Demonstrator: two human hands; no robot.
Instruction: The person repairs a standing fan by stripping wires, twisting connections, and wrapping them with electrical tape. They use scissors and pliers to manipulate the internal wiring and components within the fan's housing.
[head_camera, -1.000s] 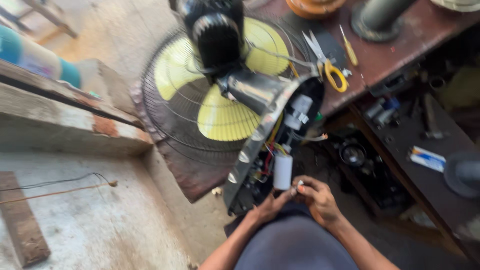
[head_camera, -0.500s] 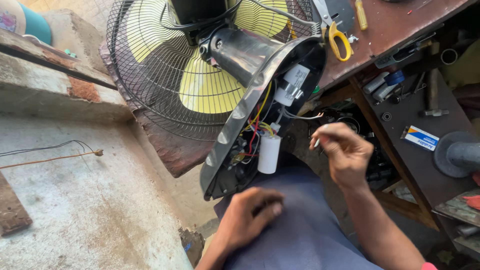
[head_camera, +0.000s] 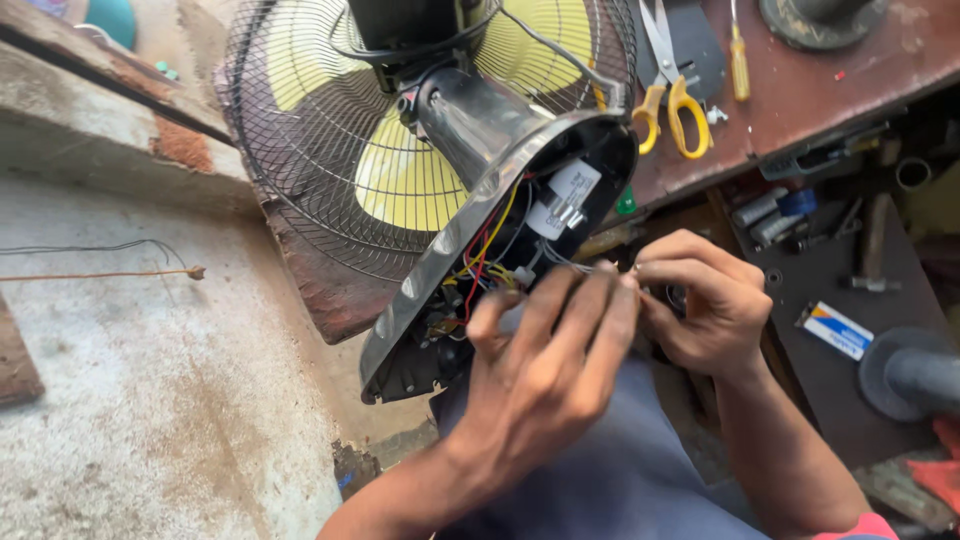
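Lying on the reddish workbench (head_camera: 800, 90), the fan's opened black base housing (head_camera: 480, 270) holds red, yellow and white wires (head_camera: 490, 245) and a small white switch block (head_camera: 562, 200). Both hands meet just beside its rim: the left hand (head_camera: 545, 370), fingers curled upward, and the right hand (head_camera: 700, 300), fingertips pinched on something too small to tell. Yellow-handled scissors (head_camera: 675, 100) lie near the wire guard (head_camera: 300, 150).

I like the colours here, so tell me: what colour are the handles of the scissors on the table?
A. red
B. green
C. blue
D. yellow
D: the scissors lying on the brown table beside the fan have yellow handle loops, while their blades are plain metal.
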